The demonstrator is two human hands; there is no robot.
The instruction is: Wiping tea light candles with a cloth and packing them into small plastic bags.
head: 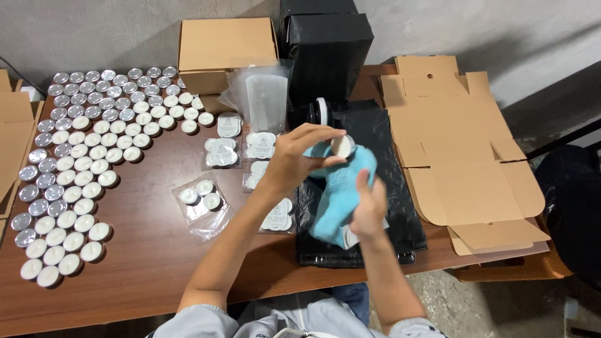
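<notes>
Now: candle and blue cloth held above black bags

Left hand [299,156] pinches one tealight candle [342,146] between thumb and fingertips. Right hand [369,206] is closed around a blue cloth [338,194] just beneath it, touching the candle. Both hover over a stack of black bags [375,134] on the table [144,250]. Loose tealights [81,163] crowd the left side, too many to count. Several clear packets [203,200] lie centre. One closed carton [225,50] stands behind; flat cardboard [457,144] overhangs the right edge. Bare wood near the front.
</notes>
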